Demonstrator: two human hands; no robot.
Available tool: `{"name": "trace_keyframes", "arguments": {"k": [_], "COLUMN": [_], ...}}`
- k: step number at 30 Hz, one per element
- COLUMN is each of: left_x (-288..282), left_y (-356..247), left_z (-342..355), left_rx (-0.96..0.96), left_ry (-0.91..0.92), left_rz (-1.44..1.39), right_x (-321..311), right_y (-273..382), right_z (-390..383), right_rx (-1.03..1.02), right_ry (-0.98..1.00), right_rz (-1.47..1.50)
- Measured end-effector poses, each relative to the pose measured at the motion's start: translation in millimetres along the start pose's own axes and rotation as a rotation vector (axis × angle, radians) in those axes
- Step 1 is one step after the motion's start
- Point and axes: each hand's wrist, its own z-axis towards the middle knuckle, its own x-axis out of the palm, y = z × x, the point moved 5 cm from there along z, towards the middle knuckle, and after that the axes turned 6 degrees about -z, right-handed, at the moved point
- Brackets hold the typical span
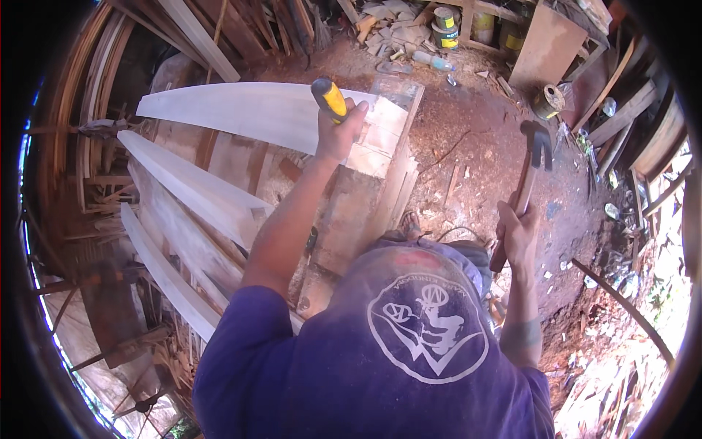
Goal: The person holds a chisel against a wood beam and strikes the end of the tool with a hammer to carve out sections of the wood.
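My left hand [342, 137] is closed around a chisel [334, 101] with a black-and-yellow handle. The chisel stands roughly upright over the right end of a long, pale curved board [234, 107]; its blade is hidden by the hand. Cut lines or joint edges show on the wood just right of that hand. Off to the right, my right hand [518, 228] grips a claw hammer [526, 179] by its wooden handle. The dark metal head points away from me, over the floor and apart from the board.
The board lies on a rough wooden bench [349, 219]. More curved pale boards [191, 186] lie to its left. Timber leans at the far left. Tins [445, 36], a plastic bottle [433, 60] and an open can [548, 101] stand or lie at the back. Wood scraps litter the dirt floor.
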Motion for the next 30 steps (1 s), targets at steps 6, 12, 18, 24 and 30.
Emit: {"name": "trace_keyframes", "arguments": {"k": [6,12,18,24,30], "left_x": [14.4,7.8,10.5,10.6,6.2], "left_y": [1.8,3.1,3.0,-1.5,6.1], "left_z": [-3.2,-5.8,-8.7,-6.2,-4.4], "left_rx": [0.113,0.145,0.094,0.105,0.068], "left_ry": [-0.035,-0.021,0.005,0.005,0.008], "left_rz": [0.150,0.136,0.055,0.013,-0.005], "right_x": [5.1,17.3,15.4,37.0,52.7], "right_y": [68.6,173.7,256.3,254.1,234.8], "right_z": [8.9,14.6,-4.6,-0.8,13.9], "right_rx": [-0.261,-0.792,-1.082,-1.109,-1.013], "right_ry": [-0.014,0.065,-0.050,0.041,0.139], "right_rz": [-0.354,-0.541,-0.525,-0.485,-0.527]}}
